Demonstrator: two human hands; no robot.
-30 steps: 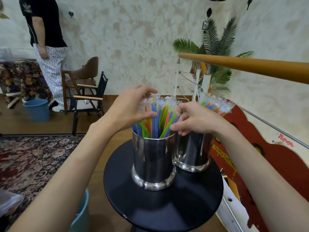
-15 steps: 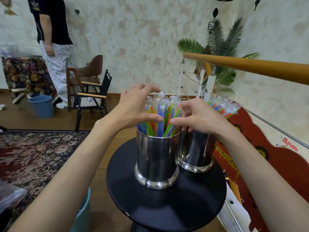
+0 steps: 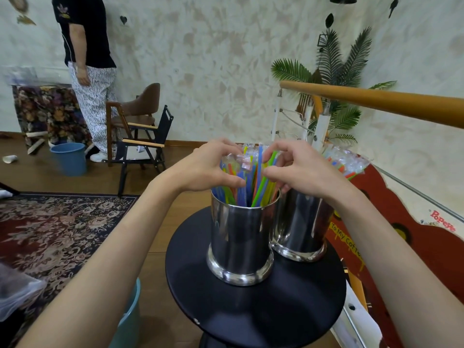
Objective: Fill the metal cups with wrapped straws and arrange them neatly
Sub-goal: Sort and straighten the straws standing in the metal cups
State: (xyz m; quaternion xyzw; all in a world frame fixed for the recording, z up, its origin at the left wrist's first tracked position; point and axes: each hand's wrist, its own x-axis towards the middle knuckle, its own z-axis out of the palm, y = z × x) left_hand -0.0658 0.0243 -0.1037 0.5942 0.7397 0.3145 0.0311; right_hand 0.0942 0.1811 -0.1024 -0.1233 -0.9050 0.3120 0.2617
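Head view: near metal cup (image 3: 241, 237) stands upright on round black table (image 3: 251, 310), touching second metal cup (image 3: 301, 232). Left hand (image 3: 206, 167) and right hand (image 3: 298, 169) curl around wrapped straws (image 3: 248, 177) standing in near cup, gripping the bundle from both sides.

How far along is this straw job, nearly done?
Looks close. Done: the far metal cup on the round black table already holds wrapped straws. In hand: the left hand and right hand are curled round the coloured straws in the near metal cup, gathering them. Left: those straws lean and cross, so they need straightening.
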